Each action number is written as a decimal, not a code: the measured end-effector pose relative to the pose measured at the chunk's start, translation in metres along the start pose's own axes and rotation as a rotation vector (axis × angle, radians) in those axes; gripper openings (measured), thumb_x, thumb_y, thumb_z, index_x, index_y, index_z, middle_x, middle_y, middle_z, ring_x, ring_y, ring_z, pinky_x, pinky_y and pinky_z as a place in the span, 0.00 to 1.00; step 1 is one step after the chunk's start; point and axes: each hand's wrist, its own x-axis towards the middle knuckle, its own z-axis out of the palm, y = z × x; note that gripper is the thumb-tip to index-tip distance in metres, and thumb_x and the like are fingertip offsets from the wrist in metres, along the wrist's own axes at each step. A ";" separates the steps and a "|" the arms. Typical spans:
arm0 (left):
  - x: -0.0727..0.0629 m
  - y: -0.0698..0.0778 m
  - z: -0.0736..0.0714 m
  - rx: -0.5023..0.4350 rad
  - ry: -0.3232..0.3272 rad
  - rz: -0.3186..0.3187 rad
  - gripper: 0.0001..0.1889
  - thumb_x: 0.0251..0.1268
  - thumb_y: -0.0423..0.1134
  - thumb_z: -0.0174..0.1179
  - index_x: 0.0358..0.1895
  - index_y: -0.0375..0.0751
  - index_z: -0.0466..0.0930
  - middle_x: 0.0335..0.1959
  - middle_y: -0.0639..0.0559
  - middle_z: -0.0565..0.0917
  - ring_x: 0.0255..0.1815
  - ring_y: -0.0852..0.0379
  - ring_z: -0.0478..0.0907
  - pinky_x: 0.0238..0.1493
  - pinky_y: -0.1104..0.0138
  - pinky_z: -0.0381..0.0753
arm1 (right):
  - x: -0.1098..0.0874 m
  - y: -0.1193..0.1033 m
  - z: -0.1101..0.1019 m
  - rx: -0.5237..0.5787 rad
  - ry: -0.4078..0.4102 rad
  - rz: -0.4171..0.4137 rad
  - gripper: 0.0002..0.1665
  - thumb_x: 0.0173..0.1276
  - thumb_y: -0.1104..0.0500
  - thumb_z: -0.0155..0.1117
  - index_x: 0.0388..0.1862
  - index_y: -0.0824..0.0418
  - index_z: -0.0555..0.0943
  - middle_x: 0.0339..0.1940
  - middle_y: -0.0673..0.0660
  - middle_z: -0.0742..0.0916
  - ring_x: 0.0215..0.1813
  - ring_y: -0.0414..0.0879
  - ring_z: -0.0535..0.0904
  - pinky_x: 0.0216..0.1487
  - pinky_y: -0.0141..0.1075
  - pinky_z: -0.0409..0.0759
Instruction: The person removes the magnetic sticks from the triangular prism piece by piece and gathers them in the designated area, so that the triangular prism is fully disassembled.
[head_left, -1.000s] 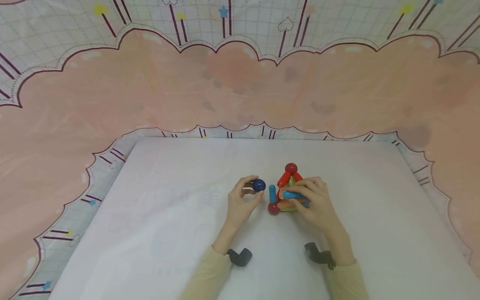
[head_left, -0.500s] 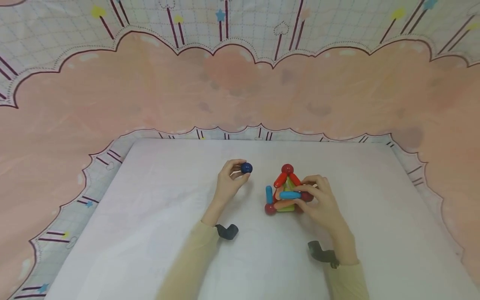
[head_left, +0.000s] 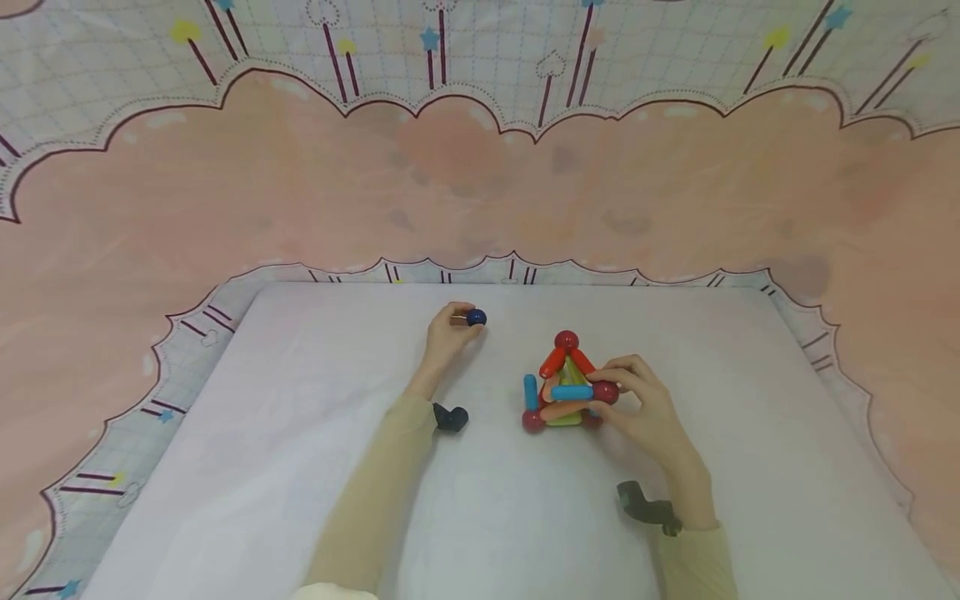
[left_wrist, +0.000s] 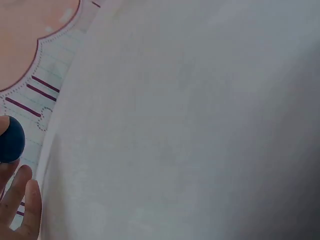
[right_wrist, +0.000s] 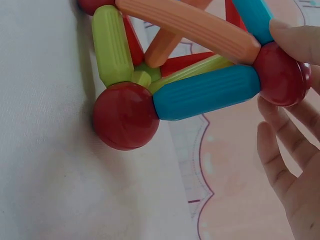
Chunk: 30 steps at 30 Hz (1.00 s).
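Note:
In the head view my left hand [head_left: 445, 343] pinches a dark blue ball [head_left: 476, 317] over the far part of the table, left of the structure. The ball [left_wrist: 11, 140] shows at the left edge of the left wrist view. My right hand [head_left: 643, 408] pinches a red ball [head_left: 605, 392] on a structure of colored rods and balls. A blue rod [head_left: 572, 392] reaches left from that ball. In the right wrist view another blue rod [right_wrist: 207, 92] joins it to a lower red ball [right_wrist: 126, 116]. A short blue rod [head_left: 531, 392] stands at the structure's left corner.
The structure stands on a white-covered table [head_left: 337, 500]. Red rods lead up to a red ball [head_left: 567, 341] at its far side. A peach cloth [head_left: 337, 192] with a scalloped print lies behind. Dark wrist cameras [head_left: 450, 417] sit on both wrists.
My left hand has carried the dark blue ball away from the structure, leftward and toward the table's far edge. My right hand stays at the structure; its red ball has come into clearer view.

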 end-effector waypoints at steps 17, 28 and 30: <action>0.021 -0.012 0.009 0.137 0.014 -0.021 0.20 0.55 0.34 0.67 0.53 0.36 0.79 0.48 0.39 0.82 0.44 0.50 0.75 0.46 0.67 0.72 | -0.001 0.002 -0.002 -0.002 -0.051 0.069 0.25 0.54 0.64 0.74 0.52 0.54 0.82 0.44 0.49 0.80 0.48 0.31 0.71 0.47 0.28 0.73; 0.020 -0.009 0.009 0.118 0.009 -0.028 0.21 0.55 0.34 0.67 0.54 0.36 0.78 0.49 0.38 0.81 0.46 0.49 0.75 0.50 0.64 0.73 | -0.001 0.000 -0.003 -0.002 -0.051 0.072 0.24 0.54 0.64 0.74 0.52 0.54 0.82 0.44 0.49 0.81 0.47 0.32 0.71 0.47 0.30 0.74; 0.020 -0.009 0.009 0.118 0.005 -0.030 0.21 0.55 0.34 0.66 0.54 0.36 0.78 0.49 0.38 0.81 0.46 0.48 0.75 0.50 0.63 0.73 | -0.001 0.000 -0.003 0.000 -0.053 0.071 0.25 0.54 0.64 0.74 0.53 0.54 0.82 0.44 0.49 0.81 0.48 0.32 0.71 0.47 0.30 0.74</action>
